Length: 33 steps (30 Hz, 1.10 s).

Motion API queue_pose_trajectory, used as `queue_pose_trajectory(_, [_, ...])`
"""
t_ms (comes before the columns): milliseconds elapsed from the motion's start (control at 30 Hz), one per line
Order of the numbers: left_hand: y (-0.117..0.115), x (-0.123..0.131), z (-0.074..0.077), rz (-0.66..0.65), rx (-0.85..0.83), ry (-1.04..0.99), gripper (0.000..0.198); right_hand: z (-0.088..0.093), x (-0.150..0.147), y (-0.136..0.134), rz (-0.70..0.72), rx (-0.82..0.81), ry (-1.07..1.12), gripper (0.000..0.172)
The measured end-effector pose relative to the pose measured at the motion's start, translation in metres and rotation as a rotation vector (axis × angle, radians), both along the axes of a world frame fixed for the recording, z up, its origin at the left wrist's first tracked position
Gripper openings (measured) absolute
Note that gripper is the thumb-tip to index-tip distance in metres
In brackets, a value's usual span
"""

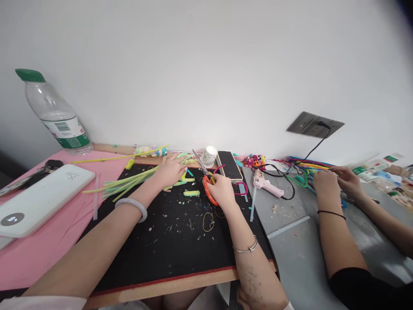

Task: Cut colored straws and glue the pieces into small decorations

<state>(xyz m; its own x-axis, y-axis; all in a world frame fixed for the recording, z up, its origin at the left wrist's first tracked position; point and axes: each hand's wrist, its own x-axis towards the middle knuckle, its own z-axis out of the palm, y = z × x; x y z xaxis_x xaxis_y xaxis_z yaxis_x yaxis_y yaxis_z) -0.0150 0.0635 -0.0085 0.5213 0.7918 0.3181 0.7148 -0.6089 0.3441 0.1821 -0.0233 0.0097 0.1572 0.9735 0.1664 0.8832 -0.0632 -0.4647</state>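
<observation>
Pipe cleaners [134,183] under one hand, scissors [207,185] in the other.
Fingers of the left hand [171,170] lie spread, palm down, over the green-yellow bundle's far end, seemingly to keep loose stems together; whether they grip any, one cannot tell. The right hand [223,191] is closed around the scissors' orange handles, blades angled toward the wall, away from the wearer, perhaps for safe handling. Beneath, scraps and two rubber bands dot the black mat [155,249], which likely shields the wood. Beyond the scissors stands a paper cup [209,155], beside a phone [230,165]. Farther right, a pink glue gun [269,186] lies near a co-worker's hands [326,184], presumably within shared reach.
</observation>
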Motion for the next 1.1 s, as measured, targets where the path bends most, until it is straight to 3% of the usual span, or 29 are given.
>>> queue_pose_trajectory(167, [0.004, 0.004, 0.003, -0.032, 0.010, -0.055, 0.030, 0.000, 0.000, -0.001, -0.011, -0.010, -0.004, 0.033])
queue_pose_trajectory(300, [-0.006, -0.001, 0.013, 0.005, 0.112, -0.378, 0.031, -0.004, 0.002, 0.002, -0.020, -0.020, -0.007, 0.028])
queue_pose_trajectory(367, [-0.016, -0.003, 0.020, 0.138, 0.120, -0.607, 0.027, -0.009, 0.003, 0.004, -0.004, -0.009, 0.023, 0.025])
queue_pose_trajectory(467, [-0.031, -0.003, 0.025, 0.275, -0.064, -0.931, 0.021, -0.014, 0.004, 0.007, 0.014, 0.045, 0.075, 0.028])
queue_pose_trajectory(567, [-0.044, 0.000, 0.025, 0.321, -0.241, -1.260, 0.020, -0.009, 0.002, 0.005, 0.047, 0.229, 0.103, 0.020])
queue_pose_trajectory(667, [-0.056, 0.005, 0.024, 0.336, -0.443, -1.500, 0.029, 0.002, -0.007, -0.002, 0.217, 0.316, 0.236, 0.019])
queue_pose_trajectory(733, [-0.064, 0.009, 0.024, 0.367, -0.541, -1.544, 0.036, 0.007, -0.016, -0.007, 0.399, 0.194, 0.357, 0.024])
queue_pose_trajectory(800, [-0.071, 0.014, 0.025, 0.379, -0.597, -1.552, 0.039, 0.007, -0.025, -0.011, 0.485, 0.124, 0.430, 0.028])
queue_pose_trajectory(900, [-0.076, 0.018, 0.024, 0.357, -0.616, -1.519, 0.039, 0.002, -0.034, -0.013, 0.453, 0.158, 0.523, 0.016])
queue_pose_trajectory(1100, [-0.081, 0.021, 0.016, 0.246, -0.727, -1.459, 0.032, -0.007, -0.037, -0.012, 0.383, 0.096, 0.817, 0.014])
